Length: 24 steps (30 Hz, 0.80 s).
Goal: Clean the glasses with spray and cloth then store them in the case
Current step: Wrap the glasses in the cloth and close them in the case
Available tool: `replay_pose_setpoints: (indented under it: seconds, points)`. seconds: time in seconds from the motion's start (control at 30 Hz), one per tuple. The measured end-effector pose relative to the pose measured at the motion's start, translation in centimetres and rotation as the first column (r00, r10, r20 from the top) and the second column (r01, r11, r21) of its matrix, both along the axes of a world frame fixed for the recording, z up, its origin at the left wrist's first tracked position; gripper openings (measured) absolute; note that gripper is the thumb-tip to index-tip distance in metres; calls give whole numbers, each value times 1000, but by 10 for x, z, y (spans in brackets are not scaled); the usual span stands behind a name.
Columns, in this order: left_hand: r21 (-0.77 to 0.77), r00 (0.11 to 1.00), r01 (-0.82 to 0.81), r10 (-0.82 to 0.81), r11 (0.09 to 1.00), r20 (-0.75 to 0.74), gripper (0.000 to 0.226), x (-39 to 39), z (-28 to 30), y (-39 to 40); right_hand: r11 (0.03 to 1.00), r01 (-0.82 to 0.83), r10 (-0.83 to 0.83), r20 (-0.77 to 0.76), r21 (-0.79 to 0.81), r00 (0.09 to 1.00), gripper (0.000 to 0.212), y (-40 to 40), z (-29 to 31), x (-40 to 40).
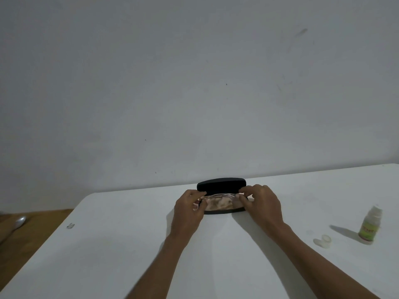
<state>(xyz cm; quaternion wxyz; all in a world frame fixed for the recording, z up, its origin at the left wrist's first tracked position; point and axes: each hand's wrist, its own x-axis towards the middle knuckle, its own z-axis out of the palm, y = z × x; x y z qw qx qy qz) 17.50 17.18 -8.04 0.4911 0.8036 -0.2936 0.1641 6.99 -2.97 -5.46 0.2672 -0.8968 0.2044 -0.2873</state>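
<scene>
A black glasses case (221, 184) stands open near the far edge of the white table (129, 244), its lid raised at the back. In its lower half lies a shiny, clear-looking item that appears to be the glasses (218, 202), with brownish reflections. My left hand (189, 209) pinches its left end and my right hand (262, 203) pinches its right end, fingertips touching the lid's front edge. A small spray bottle (370, 226) with a green label stands upright at the right. I cannot make out a cloth.
A small clear cap (322, 240) lies left of the bottle. A tiny clear object (70, 225) sits near the table's left edge. Beyond that edge a metal spoon (19, 222) rests on a brown wooden surface. A plain wall rises behind the table.
</scene>
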Motion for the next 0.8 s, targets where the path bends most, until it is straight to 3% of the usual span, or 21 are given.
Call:
replay_pose_setpoints:
  seconds: [0.13, 0.2, 0.3, 0.4, 0.8]
  points:
    - [-156, 986, -159, 148, 975, -79, 13, 3, 15, 0, 963, -3, -45, 172, 269, 984, 15, -5, 15, 2]
    - [-157, 960, -191, 151, 969, -237, 24, 8, 30, -4, 906, -61, 9, 126, 418, 992, 27, -11, 24, 10]
    - [-81, 896, -104, 58, 991, -441, 31, 20, 44, -10, 810, -122, 98, 73, 574, 993, 31, -20, 31, 23]
    - [-20, 879, -9, -2, 1000, -476, 28, 32, 40, -10, 784, -121, 127, 33, 609, 991, 26, -25, 29, 30]
    - [-213, 704, 129, -241, 968, -668, 23, 30, 45, 7, 771, -191, 260, -27, 607, 965, 10, -37, 30, 21]
